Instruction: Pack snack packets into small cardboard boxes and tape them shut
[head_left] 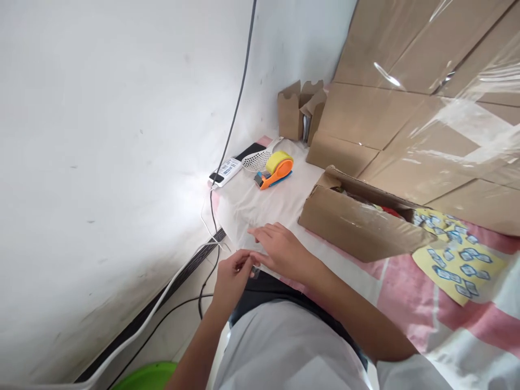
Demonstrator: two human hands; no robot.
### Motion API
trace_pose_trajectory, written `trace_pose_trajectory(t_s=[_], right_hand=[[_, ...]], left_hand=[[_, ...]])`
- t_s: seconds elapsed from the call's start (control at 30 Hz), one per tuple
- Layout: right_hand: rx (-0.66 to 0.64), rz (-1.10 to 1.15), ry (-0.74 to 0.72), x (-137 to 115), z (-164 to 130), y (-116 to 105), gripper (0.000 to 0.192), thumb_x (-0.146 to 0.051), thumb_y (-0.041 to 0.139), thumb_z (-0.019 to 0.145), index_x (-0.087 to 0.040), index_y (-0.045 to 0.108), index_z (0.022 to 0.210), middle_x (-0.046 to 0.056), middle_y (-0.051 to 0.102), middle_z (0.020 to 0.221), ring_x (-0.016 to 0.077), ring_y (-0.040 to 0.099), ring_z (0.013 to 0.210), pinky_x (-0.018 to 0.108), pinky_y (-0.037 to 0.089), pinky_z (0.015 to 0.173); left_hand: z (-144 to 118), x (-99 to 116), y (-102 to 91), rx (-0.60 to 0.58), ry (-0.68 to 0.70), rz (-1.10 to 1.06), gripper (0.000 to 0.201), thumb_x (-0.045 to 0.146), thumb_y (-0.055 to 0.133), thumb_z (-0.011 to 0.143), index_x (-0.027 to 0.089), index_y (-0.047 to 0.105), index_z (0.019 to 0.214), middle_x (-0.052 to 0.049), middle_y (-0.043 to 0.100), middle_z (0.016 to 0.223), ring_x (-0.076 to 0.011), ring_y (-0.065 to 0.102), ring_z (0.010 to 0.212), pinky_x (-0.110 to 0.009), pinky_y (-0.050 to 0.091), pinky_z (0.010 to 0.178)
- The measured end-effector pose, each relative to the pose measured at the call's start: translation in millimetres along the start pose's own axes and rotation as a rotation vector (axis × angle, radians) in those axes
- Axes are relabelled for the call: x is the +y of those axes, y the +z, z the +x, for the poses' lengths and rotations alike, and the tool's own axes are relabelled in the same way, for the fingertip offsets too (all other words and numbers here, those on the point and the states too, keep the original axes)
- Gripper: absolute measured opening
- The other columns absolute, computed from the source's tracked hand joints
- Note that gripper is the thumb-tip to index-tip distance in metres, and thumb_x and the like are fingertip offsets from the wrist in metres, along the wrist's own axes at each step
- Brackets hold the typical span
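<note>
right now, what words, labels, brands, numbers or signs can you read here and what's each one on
No text can be read with certainty.
White device by the wall: blue and dark print, too small and blurred to read.
Blue-edged pieces on yellow paper: marks too small to tell as text.
Orange tape dispenser, open cardboard box: no legible text.

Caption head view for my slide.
Left hand and right hand close together near an orange tape dispenser and an open cardboard box.

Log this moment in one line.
left hand, right hand: close together | small dark piece: by thumbs, identity unclear | orange tape dispenser: beyond hands
</note>
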State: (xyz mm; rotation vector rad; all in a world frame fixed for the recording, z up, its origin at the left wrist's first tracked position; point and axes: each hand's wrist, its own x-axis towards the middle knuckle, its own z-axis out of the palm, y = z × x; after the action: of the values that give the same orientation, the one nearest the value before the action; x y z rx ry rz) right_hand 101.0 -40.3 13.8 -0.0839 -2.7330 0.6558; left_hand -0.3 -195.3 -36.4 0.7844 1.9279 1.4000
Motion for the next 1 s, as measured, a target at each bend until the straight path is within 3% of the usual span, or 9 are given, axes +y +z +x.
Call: trace_pose_trajectory(t_s=[0.07, 0.2, 0.33, 0.47, 0.53, 0.63, 0.8, 0.93, 1.0], right_hand=[[0.002, -0.075, 0.020, 1.6, -7.5, -7.3, 0.032, -0.018, 0.058, 0.097, -0.009, 0.058, 0.128, 0.012, 0.074, 0.098, 0.0253, 0.067, 0.091, 0.040, 0.048, 0.083], [0.122, -0.119, 0.055, 10.3, -23.1, -20.6, 0.031, -0.015, 0.050, 0.100, -0.011, 0.054, 0.130, 0.007, 0.073, 0.091, 0.0227, 0.066, 0.083, 0.038, 0.048, 0.080], [0.180, -0.111, 0.053, 13.7, -41.7, -35.3, 0.026, -0.014, 0.046, 0.101, -0.015, 0.058, 0.124, 0.008, 0.073, 0.093, 0.0219, 0.066, 0.085, 0.036, 0.049, 0.078], [0.130, -0.002, -0.021, 17.0, -58.7, -46.0, 0.025, -0.029, 0.058, 0.101, -0.019, 0.061, 0.124, 0.009, 0.073, 0.109, 0.0221, 0.067, 0.100, 0.036, 0.051, 0.084], [0.116, 0.015, -0.021, 20.2, -65.2, -46.0, 0.029, -0.036, 0.064, 0.099, -0.020, 0.063, 0.123, 0.009, 0.073, 0.107, 0.0218, 0.067, 0.099, 0.035, 0.051, 0.083], [0.153, -0.005, 0.028, 24.8, -70.9, -42.3, 0.012, -0.028, 0.059, 0.101, -0.020, 0.066, 0.104, 0.005, 0.073, 0.091, 0.0190, 0.065, 0.085, 0.034, 0.048, 0.077], [0.274, -0.050, 0.068, 19.8, -80.8, -51.0, 0.022, -0.020, 0.050, 0.103, -0.020, 0.064, 0.086, 0.003, 0.068, 0.077, 0.0176, 0.059, 0.075, 0.034, 0.045, 0.071], [0.432, -0.115, 0.119, 9.5, -115.7, -69.6, 0.010, -0.020, 0.056, 0.100, -0.021, 0.065, 0.103, 0.006, 0.072, 0.087, 0.0202, 0.064, 0.081, 0.036, 0.051, 0.072], [0.602, -0.184, 0.121, 10.1, -143.8, -76.7, 0.022, -0.027, 0.063, 0.097, -0.022, 0.064, 0.118, 0.009, 0.074, 0.095, 0.0238, 0.066, 0.088, 0.040, 0.055, 0.076]], left_hand=[[-3.6, 4.4, 5.1, -0.034, 0.000, -0.002, 0.028, 0.043, 0.063, 0.091, 0.018, 0.075, 0.092, -0.003, 0.075, 0.076, -0.0125, 0.061, 0.057, -0.024, 0.051, 0.059], [-7.7, 10.1, 15.3, -0.072, 0.014, 0.011, 0.025, 0.043, 0.063, 0.092, 0.020, 0.073, 0.091, -0.002, 0.075, 0.076, -0.0118, 0.061, 0.057, -0.023, 0.051, 0.059], [-7.2, 16.1, 25.5, -0.134, 0.018, 0.033, 0.026, 0.043, 0.063, 0.091, 0.020, 0.073, 0.089, -0.002, 0.075, 0.075, -0.0117, 0.061, 0.055, -0.023, 0.051, 0.059], [-5.9, 24.5, 35.6, -0.199, 0.031, 0.030, 0.027, 0.044, 0.063, 0.091, 0.020, 0.074, 0.089, -0.002, 0.074, 0.074, -0.0125, 0.061, 0.055, -0.024, 0.052, 0.057], [-5.3, 28.2, 39.7, -0.225, 0.044, 0.029, 0.027, 0.045, 0.064, 0.090, 0.020, 0.075, 0.091, -0.003, 0.074, 0.074, -0.0127, 0.061, 0.055, -0.024, 0.052, 0.057], [-4.1, 32.1, 44.9, -0.258, 0.061, 0.041, 0.025, 0.043, 0.064, 0.089, 0.021, 0.075, 0.089, -0.002, 0.074, 0.074, -0.0122, 0.061, 0.054, -0.023, 0.052, 0.056], [-1.8, 42.0, 55.2, -0.312, 0.075, 0.091, 0.024, 0.042, 0.062, 0.090, 0.021, 0.074, 0.085, -0.002, 0.074, 0.073, -0.0128, 0.062, 0.052, -0.023, 0.050, 0.052], [2.2, 60.6, 67.8, -0.392, 0.206, 0.157, 0.022, 0.037, 0.059, 0.092, 0.023, 0.076, 0.085, -0.002, 0.076, 0.075, -0.0136, 0.063, 0.051, -0.024, 0.052, 0.053], [6.8, 71.8, 73.7, -0.430, 0.351, 0.231, 0.022, 0.033, 0.058, 0.092, 0.025, 0.077, 0.085, -0.003, 0.076, 0.074, -0.0154, 0.065, 0.054, -0.026, 0.053, 0.057]])
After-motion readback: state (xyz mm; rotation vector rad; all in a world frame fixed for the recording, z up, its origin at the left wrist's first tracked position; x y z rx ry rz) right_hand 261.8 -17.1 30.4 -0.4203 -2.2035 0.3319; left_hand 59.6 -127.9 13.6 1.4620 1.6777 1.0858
